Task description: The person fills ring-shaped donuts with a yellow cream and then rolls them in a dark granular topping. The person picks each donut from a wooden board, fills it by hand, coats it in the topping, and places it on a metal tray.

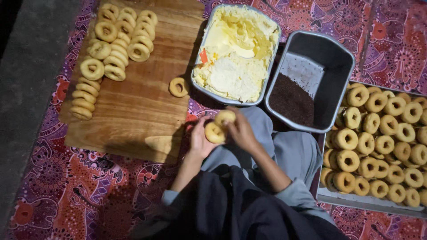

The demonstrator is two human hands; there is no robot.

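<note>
your left hand [201, 141] gripped one donut half [215, 132], your right hand [241, 130] gripped the other half [224, 117], both just near of the cream tub [235, 53], right of the wooden board [142, 98].

Both my hands meet in front of my lap

My left hand [201, 141] sits at 9 o'clock of my right hand [241, 131], fingers curled inward, palms facing each other. Both forearms angle up from 6 o'clock, sleeves pushed back at the elbows, wrists bent slightly in.
</note>
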